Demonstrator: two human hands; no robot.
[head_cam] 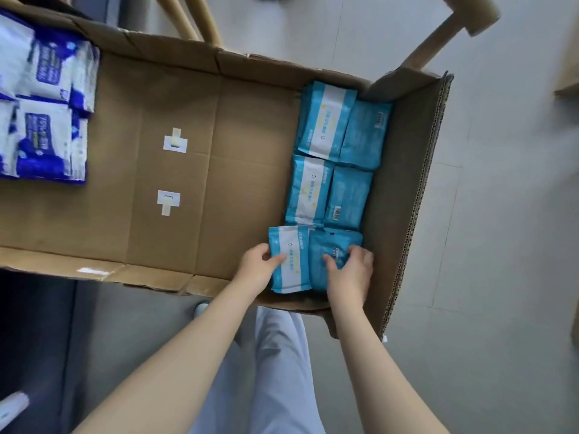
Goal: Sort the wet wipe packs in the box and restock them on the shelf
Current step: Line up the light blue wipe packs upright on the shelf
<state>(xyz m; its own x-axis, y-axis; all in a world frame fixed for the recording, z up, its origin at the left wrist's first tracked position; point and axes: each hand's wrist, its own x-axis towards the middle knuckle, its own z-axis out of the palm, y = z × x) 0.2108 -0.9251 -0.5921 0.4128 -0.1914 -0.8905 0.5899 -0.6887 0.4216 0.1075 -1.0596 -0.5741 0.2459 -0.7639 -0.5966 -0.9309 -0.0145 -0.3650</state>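
Observation:
A long cardboard box (194, 183) lies open below me. Light blue wet wipe packs (326, 126) fill its right end in three rows of two. My left hand (257, 267) grips the left edge of the nearest label-up light blue pack (289, 261), thumb on top. My right hand (354, 270) holds the neighbouring barcode-side pack (332, 245), fingers curled over its face. Dark blue and white packs (44, 114) are stacked at the box's left end.
The box's right flap (416, 189) stands up beside the light blue packs. Two white taped patches (175, 142) sit on the bare box floor in the middle. Wooden furniture legs (438, 42) rise behind the box. Grey floor lies to the right.

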